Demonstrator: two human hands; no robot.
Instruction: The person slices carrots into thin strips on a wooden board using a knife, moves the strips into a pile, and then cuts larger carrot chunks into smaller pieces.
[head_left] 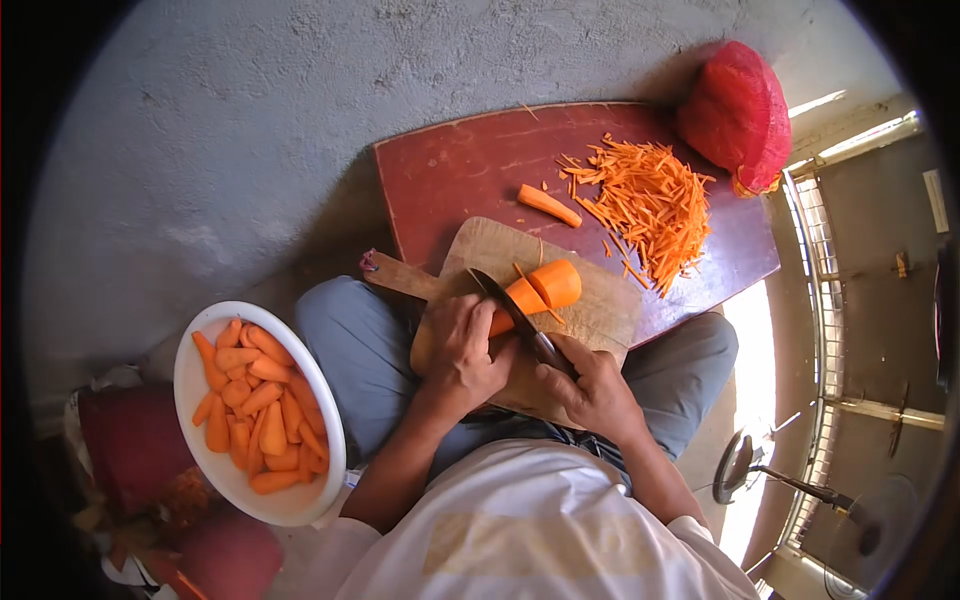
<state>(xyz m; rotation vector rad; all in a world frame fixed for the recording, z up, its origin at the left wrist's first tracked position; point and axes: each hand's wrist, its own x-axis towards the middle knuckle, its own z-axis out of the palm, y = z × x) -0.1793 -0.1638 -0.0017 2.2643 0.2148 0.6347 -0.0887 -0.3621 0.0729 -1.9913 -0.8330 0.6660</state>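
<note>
On the wooden cutting board (605,300) lies a thick carrot, cut across, with its wide end piece (557,283) at the right. My left hand (464,355) grips the carrot's narrower part (522,296). The knife (505,305) has its dark blade against the carrot, at the cut. Its handle is in my right hand (592,385), fingers wrapped round it. A few thin carrot strips lie beside the carrot on the board. Beyond the board, a carrot piece (549,205) and a heap of carrot strips (655,210) rest on the red table (450,165).
A white basin (337,430) of peeled carrots (262,400) stands at the left. A red mesh bag (737,115) sits at the table's far right corner, near the grey wall (250,130). At the lower right is a fan (880,530). Dark red sacks lie lower left.
</note>
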